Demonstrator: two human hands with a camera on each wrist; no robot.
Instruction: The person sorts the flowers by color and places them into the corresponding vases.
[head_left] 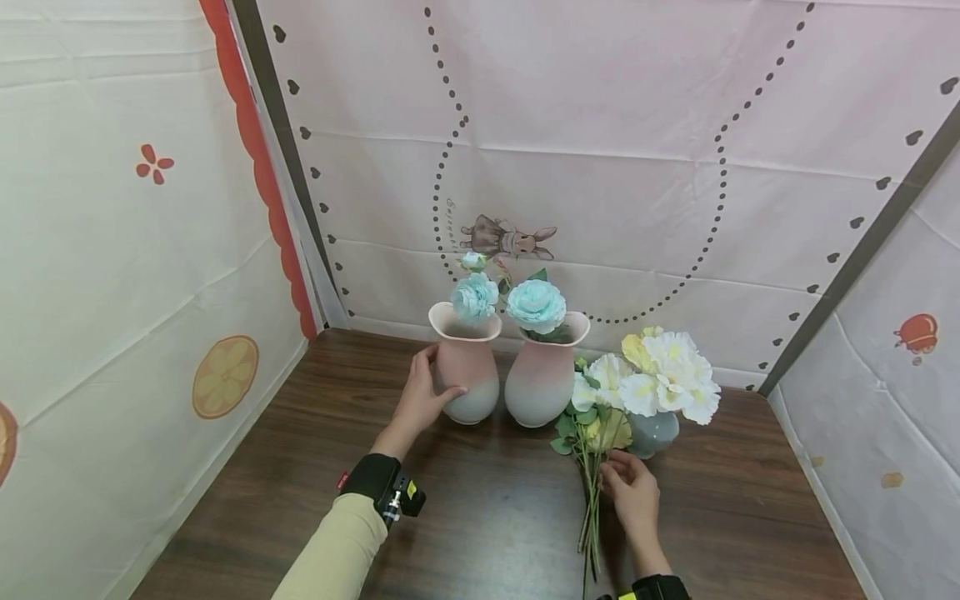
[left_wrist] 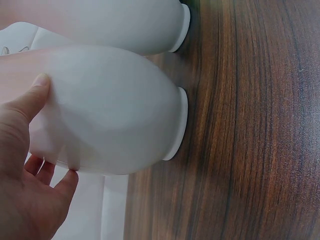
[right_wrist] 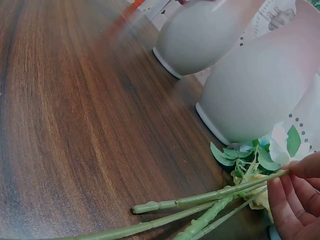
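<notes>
My left hand (head_left: 422,398) holds the left side of a pink-and-grey vase (head_left: 474,379), its thumb on the front and fingers round the far side. In the left wrist view the foot of this vase (left_wrist: 180,125) stands at the wood tabletop. A light-blue flower (head_left: 475,297) rises from its mouth. Beside it is a matching vase (head_left: 542,387) holding another light-blue flower (head_left: 536,306). My right hand (head_left: 633,493) pinches a green stem (right_wrist: 225,192) among several long stems, their white and yellow blooms (head_left: 609,375) lying toward the back.
A small blue-grey vase (head_left: 654,433) with large white flowers (head_left: 675,375) stands behind my right hand. Printed cloth walls (head_left: 585,200) enclose the dark wood table (head_left: 480,508) at the back and both sides.
</notes>
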